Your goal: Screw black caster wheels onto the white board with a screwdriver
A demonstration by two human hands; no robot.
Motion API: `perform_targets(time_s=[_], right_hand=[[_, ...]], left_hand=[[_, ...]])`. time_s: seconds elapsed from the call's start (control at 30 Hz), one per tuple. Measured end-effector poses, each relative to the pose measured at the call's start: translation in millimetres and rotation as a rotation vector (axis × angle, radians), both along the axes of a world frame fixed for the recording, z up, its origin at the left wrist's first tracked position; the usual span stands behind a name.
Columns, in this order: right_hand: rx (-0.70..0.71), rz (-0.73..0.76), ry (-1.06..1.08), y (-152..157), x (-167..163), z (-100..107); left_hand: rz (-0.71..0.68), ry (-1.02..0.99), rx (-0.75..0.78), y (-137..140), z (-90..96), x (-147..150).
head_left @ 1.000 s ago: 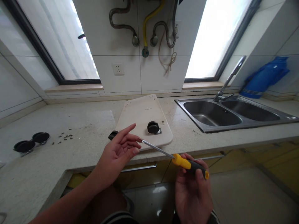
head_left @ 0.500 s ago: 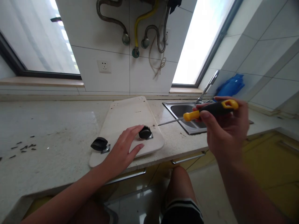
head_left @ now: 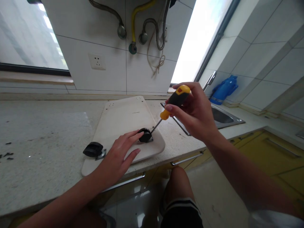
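Note:
My right hand (head_left: pixel 192 110) is closed round the yellow-and-black handle of a screwdriver (head_left: pixel 178 97). The screwdriver slants down to the left, its tip at the mounting plate of a black caster wheel (head_left: pixel 144 135). Whether the tip sits in a screw is too small to tell. My left hand (head_left: pixel 123 150) rests on the white board (head_left: pixel 123 115), fingers stretched out and touching that caster, thumb apart. Nearer the board's left corner, a second black caster (head_left: pixel 93 149) stands on a metal plate. Small holes mark the board's far end.
Several small dark screws (head_left: pixel 8 154) lie on the speckled countertop (head_left: pixel 52 133) at left. To the right are a steel sink (head_left: pixel 223 115), its faucet (head_left: pixel 210 79) and a blue bag-like item (head_left: pixel 224 89). Hoses and a wall socket (head_left: pixel 97 61) are behind. Drawer handles (head_left: pixel 186 159) jut out below the counter's edge.
My right hand has moved left and tilted the screwdriver steeper, bringing its tip to the caster's plate. My left hand stays at the same caster. The view has shifted slightly.

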State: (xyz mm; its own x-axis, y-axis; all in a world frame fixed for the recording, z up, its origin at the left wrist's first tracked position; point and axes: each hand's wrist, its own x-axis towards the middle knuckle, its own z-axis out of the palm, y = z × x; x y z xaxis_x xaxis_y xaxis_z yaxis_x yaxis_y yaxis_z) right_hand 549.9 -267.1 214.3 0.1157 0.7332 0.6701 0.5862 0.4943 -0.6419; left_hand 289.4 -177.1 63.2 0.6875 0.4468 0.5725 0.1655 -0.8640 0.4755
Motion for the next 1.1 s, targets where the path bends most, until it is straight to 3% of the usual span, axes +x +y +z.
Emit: perform_targets(time_s=[0.9,1.1], right_hand=[[-0.088,0.016,-0.190,9,-8,11],[0.031,-0.049,-0.543,19,-19,26]], left_hand=[[0.007,0.046,0.000,2,1.1,-2],[0.004,0.061,0.016,1,-2.3,-2]])
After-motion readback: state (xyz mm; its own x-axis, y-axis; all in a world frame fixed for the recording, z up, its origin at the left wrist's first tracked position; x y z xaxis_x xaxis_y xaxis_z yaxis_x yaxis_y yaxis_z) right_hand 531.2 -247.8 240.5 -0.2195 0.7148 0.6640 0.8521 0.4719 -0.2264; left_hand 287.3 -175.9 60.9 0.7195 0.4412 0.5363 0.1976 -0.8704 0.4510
